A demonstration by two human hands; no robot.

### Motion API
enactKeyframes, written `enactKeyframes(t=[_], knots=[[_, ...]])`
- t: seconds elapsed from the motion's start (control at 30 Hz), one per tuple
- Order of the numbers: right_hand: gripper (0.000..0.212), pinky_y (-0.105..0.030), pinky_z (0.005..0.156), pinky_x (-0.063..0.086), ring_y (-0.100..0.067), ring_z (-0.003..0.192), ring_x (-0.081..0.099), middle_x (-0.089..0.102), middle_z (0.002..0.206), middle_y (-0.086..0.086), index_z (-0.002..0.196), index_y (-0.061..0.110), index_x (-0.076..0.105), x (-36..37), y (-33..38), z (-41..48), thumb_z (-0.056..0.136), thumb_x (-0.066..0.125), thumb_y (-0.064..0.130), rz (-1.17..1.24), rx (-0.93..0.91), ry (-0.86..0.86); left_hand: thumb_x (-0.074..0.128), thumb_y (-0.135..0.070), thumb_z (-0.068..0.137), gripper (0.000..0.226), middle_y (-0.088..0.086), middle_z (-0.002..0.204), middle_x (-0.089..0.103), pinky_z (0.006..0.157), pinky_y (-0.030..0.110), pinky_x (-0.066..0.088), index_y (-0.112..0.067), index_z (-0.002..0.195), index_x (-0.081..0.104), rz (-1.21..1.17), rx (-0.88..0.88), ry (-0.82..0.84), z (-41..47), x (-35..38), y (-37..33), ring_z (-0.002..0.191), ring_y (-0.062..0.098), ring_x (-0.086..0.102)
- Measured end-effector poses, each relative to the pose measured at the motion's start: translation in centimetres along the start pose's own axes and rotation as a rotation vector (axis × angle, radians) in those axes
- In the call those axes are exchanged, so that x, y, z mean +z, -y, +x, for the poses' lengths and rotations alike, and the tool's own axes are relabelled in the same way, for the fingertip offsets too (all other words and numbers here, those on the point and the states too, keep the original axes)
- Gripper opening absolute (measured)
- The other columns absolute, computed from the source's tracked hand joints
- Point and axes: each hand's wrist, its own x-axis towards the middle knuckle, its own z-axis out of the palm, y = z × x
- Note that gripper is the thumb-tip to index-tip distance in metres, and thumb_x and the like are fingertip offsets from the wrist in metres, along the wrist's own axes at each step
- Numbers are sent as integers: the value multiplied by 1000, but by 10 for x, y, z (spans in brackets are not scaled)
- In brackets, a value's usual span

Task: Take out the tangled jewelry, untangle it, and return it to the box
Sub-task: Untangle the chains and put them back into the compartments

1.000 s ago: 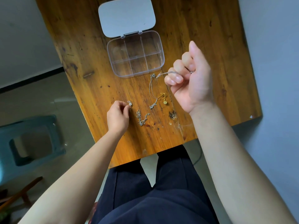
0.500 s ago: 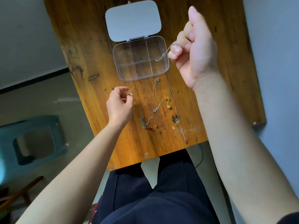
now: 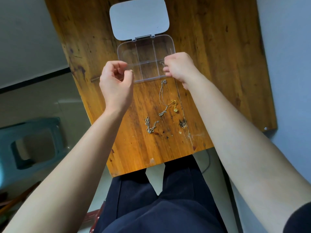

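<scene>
A clear compartment box point(image 3: 127, 47) lies open on the wooden table point(image 3: 210, 47), its grey lid point(image 3: 139, 17) flat behind it. My right hand point(image 3: 180, 68) hovers over the box's near right corner, pinching a thin silver chain point(image 3: 162, 62) that dangles into a compartment. My left hand point(image 3: 116, 81) is raised at the box's near left corner, fingertips pinched on the chain's other end, a small clasp point(image 3: 131, 70). On the table lie a silver necklace point(image 3: 161, 93) tangled with a gold chain and pendant point(image 3: 175, 105), and a short silver bracelet point(image 3: 149, 125).
A teal plastic stool point(image 3: 32, 145) stands on the floor to the left. The table's near edge point(image 3: 151, 167) lies just above my lap. A grey wall runs along the right side.
My right hand came down from high above the table to the box's right corner with the chain. My left hand rose and moved forward to the box's left corner.
</scene>
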Motion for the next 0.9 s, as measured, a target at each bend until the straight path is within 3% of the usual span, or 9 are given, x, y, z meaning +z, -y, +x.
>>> enactKeyframes(t=[0.17,0.27,0.33,0.4,0.5,0.6,0.67,0.8,0.9], knots=[[26,-41,91,59,-27,104,68,66,115,-16,118,2,64,9,-1,2,102,48,15,-3,7,-28,60,-13,90,11,6,100,68,84,36,58,-22,97,62,45,-55,4,30,13,-1,93,19,68],[28,-44,91,59,-30,103,68,68,114,-19,116,0,66,12,-6,1,103,47,16,-36,-39,-51,59,-14,91,12,2,105,66,84,23,56,-22,100,63,156,-27,32,39,18,6,91,12,64],[29,-45,90,59,-32,103,69,68,114,-21,116,-1,67,12,-8,2,103,47,15,-58,-65,-61,57,-13,92,14,2,107,64,75,9,46,-18,102,65,294,-2,76,42,19,12,90,9,58],[29,-45,89,59,-32,102,69,68,115,-21,117,-2,67,13,-11,5,103,47,15,-81,-93,-68,57,-11,92,17,4,109,63,76,12,42,-15,104,67,382,10,129,43,18,16,93,13,58],[32,-34,91,58,-23,107,67,66,127,-11,130,7,62,14,-16,6,103,49,18,-111,-168,-107,59,-13,91,19,2,109,59,79,21,47,-14,108,66,423,59,165,40,16,18,94,15,59],[30,-12,81,45,-10,110,62,65,129,2,130,20,63,17,-30,-1,101,54,20,-130,-298,-199,60,-19,91,24,2,117,54,76,11,41,-14,115,61,401,128,165,25,11,23,95,9,56],[24,-8,74,40,-6,99,63,67,121,5,120,24,67,19,-48,-13,100,55,22,-141,-362,-248,59,-19,92,26,2,120,53,75,6,39,-14,117,59,380,155,166,7,7,33,94,7,55],[19,-9,70,42,-5,80,58,66,110,0,113,19,71,32,-99,-44,100,57,17,-290,-456,-143,57,-18,93,29,-1,116,52,81,27,52,-15,122,55,391,53,256,-39,4,62,89,9,55],[24,-16,58,42,-7,70,52,58,102,-2,121,15,70,47,-134,-66,99,61,17,-459,-540,-57,56,-15,91,34,-3,115,51,83,33,53,-15,125,53,450,-11,345,-76,3,83,94,13,55]])
